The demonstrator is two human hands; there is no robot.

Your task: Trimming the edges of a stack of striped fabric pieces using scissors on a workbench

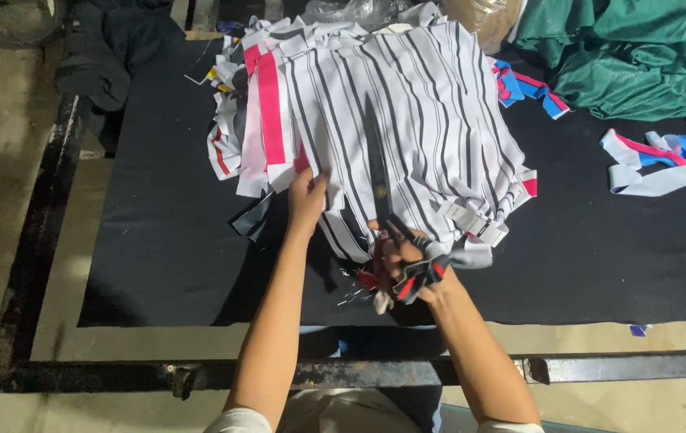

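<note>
The person is leaning over a table [158,265] covered in black cloth, working on a stack of white fabric pieces with dark stripes [415,120] lying near the middle of it. The left hand [307,196] is resting on the near left edge of the stack, its fingers [316,180] pressing together and pinching the edge of a striped piece. The right hand [411,265] is gripping a pair of scissors [377,172], its fingers curling tight through handles wrapped in red, black and grey cloth strips. The long dark blades are lying closed on top of the stack, pointing away from the person. Pink and white scraps [259,120] are poking out at the stack's left side. A green cloth [632,56] is lying bunched at the far right corner, and coloured strips [656,160] are sitting well apart to the right.
</note>
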